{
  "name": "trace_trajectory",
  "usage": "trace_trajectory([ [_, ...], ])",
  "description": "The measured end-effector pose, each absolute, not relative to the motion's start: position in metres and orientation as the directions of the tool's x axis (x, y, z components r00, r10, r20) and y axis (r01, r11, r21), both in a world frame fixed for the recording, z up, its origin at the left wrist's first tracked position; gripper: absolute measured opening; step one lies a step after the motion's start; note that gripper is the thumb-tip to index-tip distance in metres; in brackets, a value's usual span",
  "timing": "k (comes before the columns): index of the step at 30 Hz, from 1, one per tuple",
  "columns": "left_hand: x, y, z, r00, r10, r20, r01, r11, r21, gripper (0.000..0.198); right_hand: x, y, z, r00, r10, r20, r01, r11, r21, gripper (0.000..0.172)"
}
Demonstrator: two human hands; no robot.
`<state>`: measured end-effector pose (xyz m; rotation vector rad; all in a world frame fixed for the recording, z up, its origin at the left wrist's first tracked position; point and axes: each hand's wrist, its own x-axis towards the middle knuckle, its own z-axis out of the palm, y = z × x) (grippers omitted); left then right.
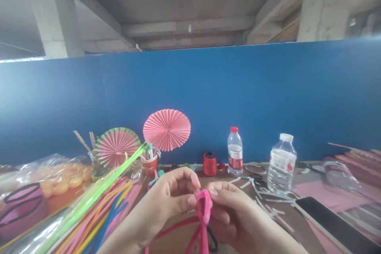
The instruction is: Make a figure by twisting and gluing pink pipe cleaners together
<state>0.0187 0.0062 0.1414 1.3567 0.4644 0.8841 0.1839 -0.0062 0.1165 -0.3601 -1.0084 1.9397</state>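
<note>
Between my two hands is a bright pink pipe cleaner [204, 216], bent into a loop at the top with several strands hanging below. My left hand [175, 194] touches the left side of the loop, thumb and index finger curled round it. On the other side, my right hand [228, 206] pinches the loop between thumb and fingers. A dark looped strand [213, 240] shows behind the pink strands, under my right hand. The lower ends of the pink strands run out of the picture.
Left lie colourful pipe cleaners [110, 210] and a plastic bag of yellow balls [65, 178]. Pleated paper fans [166, 129] stand behind, near a pen cup [149, 165]. Red thread [210, 164], two bottles [281, 164], paper strips [262, 198] and a phone [333, 222] are across the right.
</note>
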Motion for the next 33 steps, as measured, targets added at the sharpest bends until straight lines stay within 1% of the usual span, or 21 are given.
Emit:
trace_trajectory([
  [4,0.019,0.004,0.147,0.649,0.739,0.18,-0.268,0.0,0.963,0.013,0.184,-0.006,0.117,-0.569,0.815,0.11,-0.569,-0.294,-0.768,0.027],
  [8,0.02,0.002,0.15,0.669,0.722,0.18,-0.254,-0.005,0.967,0.011,0.183,-0.008,0.12,-0.54,0.84,0.052,-0.539,-0.298,-0.788,0.026],
  [11,0.019,0.003,0.147,0.647,0.74,0.185,-0.228,-0.044,0.973,0.012,0.183,-0.008,0.12,-0.516,0.856,0.041,-0.527,-0.28,-0.802,0.027],
  [15,0.018,0.004,0.147,0.57,0.802,0.179,-0.173,-0.095,0.98,0.015,0.184,-0.006,0.117,-0.472,0.881,0.036,-0.502,-0.234,-0.833,0.027],
  [17,0.018,0.004,0.15,0.536,0.824,0.184,-0.148,-0.123,0.981,0.015,0.184,-0.006,0.118,-0.447,0.894,-0.011,-0.485,-0.253,-0.837,0.025],
  [20,0.018,0.003,0.155,0.524,0.835,0.169,-0.104,-0.135,0.985,0.015,0.183,-0.007,0.119,-0.457,0.887,-0.069,-0.465,-0.305,-0.831,0.024],
  [23,0.018,0.001,0.157,0.563,0.814,0.144,-0.097,-0.108,0.989,0.014,0.182,-0.007,0.118,-0.459,0.887,-0.043,-0.478,-0.288,-0.83,0.025],
  [25,0.018,-0.001,0.158,0.587,0.801,0.121,-0.084,-0.089,0.993,0.013,0.183,-0.007,0.116,-0.444,0.896,-0.024,-0.497,-0.269,-0.825,0.023],
  [33,0.018,-0.002,0.16,0.584,0.804,0.11,-0.079,-0.079,0.994,0.014,0.183,-0.007,0.114,-0.414,0.909,-0.042,-0.507,-0.269,-0.819,0.023],
])
